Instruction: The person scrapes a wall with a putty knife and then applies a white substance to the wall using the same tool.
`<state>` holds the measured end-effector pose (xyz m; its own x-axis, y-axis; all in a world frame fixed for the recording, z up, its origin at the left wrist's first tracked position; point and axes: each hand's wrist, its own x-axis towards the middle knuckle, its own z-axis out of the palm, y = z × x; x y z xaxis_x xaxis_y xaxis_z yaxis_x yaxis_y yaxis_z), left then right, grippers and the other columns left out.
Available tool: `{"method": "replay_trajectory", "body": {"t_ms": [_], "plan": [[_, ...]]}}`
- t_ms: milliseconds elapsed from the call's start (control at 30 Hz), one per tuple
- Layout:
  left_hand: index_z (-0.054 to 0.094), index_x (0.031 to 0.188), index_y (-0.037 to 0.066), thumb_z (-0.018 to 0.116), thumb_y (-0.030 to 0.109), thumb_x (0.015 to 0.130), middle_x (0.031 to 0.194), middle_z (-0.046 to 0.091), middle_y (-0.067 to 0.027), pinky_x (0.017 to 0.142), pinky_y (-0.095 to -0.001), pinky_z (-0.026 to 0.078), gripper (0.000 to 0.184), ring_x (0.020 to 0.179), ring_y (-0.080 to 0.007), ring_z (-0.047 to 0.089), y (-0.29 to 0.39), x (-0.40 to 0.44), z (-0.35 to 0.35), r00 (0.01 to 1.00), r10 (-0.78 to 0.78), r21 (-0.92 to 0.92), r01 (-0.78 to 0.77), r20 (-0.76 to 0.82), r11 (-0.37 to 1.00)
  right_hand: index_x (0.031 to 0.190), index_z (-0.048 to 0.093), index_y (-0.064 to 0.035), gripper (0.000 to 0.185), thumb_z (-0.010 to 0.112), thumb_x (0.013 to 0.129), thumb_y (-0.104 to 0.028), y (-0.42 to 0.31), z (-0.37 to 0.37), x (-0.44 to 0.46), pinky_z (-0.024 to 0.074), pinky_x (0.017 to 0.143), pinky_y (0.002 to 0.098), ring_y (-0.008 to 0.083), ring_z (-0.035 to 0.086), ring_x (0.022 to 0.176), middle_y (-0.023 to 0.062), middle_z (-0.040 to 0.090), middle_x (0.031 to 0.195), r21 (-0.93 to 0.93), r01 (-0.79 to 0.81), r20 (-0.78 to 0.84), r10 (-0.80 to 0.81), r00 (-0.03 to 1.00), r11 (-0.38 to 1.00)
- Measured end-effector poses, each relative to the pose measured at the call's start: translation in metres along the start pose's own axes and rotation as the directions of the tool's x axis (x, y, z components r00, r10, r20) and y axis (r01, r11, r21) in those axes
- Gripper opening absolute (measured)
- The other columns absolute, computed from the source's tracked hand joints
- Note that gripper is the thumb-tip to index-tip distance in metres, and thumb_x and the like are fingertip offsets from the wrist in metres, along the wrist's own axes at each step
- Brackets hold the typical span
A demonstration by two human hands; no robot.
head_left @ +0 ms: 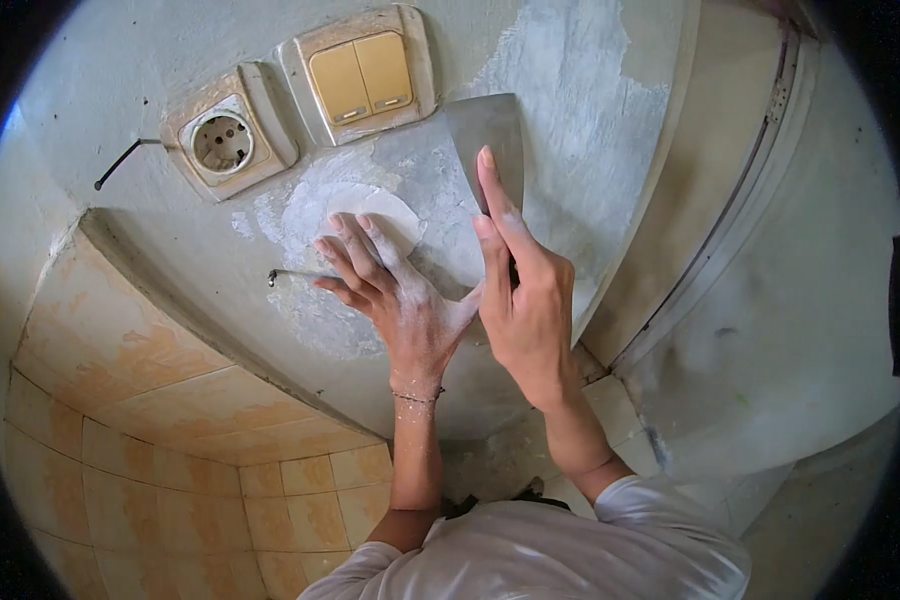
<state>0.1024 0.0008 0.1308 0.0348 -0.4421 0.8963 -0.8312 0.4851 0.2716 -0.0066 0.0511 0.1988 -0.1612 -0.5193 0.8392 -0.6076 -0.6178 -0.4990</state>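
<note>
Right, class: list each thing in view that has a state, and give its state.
Scraper: held, blade up
Right hand: gripping the scraper
Left hand: dusted white, fingers spread
White patch: partly covered by the left hand
Wall: patchy
Socket: nothing plugged in
Double switch: mounted, frame grimy
Wristband: worn

On the wall [185,55], switch [361,77] between socket [222,142] and scraper [497,135].

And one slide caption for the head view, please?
Right hand holding a scraper, left hand spread at a patched wall below a switch.
</note>
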Motion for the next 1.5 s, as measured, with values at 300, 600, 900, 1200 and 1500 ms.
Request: {"method": "replay_trajectory", "body": {"t_ms": [300,600,900,1200,1500], "plan": [[0.003,0.166,-0.004,0.079,0.052,0.083,0.174,-0.001,-0.0264,0.124,-0.0634,-0.012,0.126,0.161,-0.0454,-0.009,0.000,-0.001,-0.002,0.999,-0.020,-0.004,0.020,0.026,1.000,0.154,0.051,-0.0040,0.044,0.050,0.110,-0.008,0.000,-0.001,0.012,0.0432,0.056,0.0288,0.0129,0.044,0.060,0.0151,0.061,0.148,-0.043,-0.028,0.004,0.028,1.000,0.999],[0.005,0.167,-0.004,0.079,0.050,0.082,0.175,0.000,-0.0254,0.125,-0.0622,-0.012,0.125,0.161,-0.0443,-0.008,-0.002,-0.001,-0.003,1.000,-0.006,0.004,0.006,0.024,1.000,0.154,0.052,-0.0055,0.044,0.051,0.110,-0.008,-0.006,-0.001,0.005,0.0436,0.057,0.0298,0.0126,0.045,0.062,0.0183,0.062,0.145,-0.055,-0.032,-0.013,0.032,0.999,0.998],[0.012,0.166,-0.004,0.079,0.069,0.076,0.174,0.004,-0.0253,0.126,-0.0629,-0.009,0.135,0.161,-0.0450,-0.005,-0.006,-0.002,-0.006,0.999,-0.003,0.027,0.001,0.050,1.000,0.154,0.051,-0.0043,0.044,0.050,0.110,-0.007,-0.014,-0.011,0.000,0.0458,0.058,0.0310,0.0177,0.047,0.058,0.0175,0.060,0.147,-0.076,-0.057,0.034,0.059,0.998,0.996],[0.007,0.167,-0.001,0.076,0.044,0.086,0.175,0.000,-0.0243,0.126,-0.0604,-0.011,0.116,0.162,-0.0430,-0.007,-0.003,-0.001,-0.010,0.999,0.021,-0.050,-0.019,0.040,0.999,0.156,0.049,-0.0057,0.045,0.050,0.111,-0.010,-0.014,-0.001,0.015,0.0433,0.056,0.0305,0.0140,0.044,0.057,0.0167,0.062,0.146,-0.066,-0.054,-0.039,0.051,0.998,0.996],[0.008,0.168,0.000,0.075,0.046,0.088,0.175,-0.001,-0.0236,0.126,-0.0612,-0.011,0.115,0.162,-0.0430,-0.007,-0.007,-0.002,-0.008,0.999,0.015,-0.023,-0.014,0.043,1.000,0.153,0.052,-0.0043,0.043,0.050,0.110,-0.009,-0.019,-0.007,0.000,0.0444,0.055,0.0323,0.0159,0.044,0.055,0.0132,0.060,0.148,-0.095,-0.076,0.020,0.079,0.997,0.993]]}}
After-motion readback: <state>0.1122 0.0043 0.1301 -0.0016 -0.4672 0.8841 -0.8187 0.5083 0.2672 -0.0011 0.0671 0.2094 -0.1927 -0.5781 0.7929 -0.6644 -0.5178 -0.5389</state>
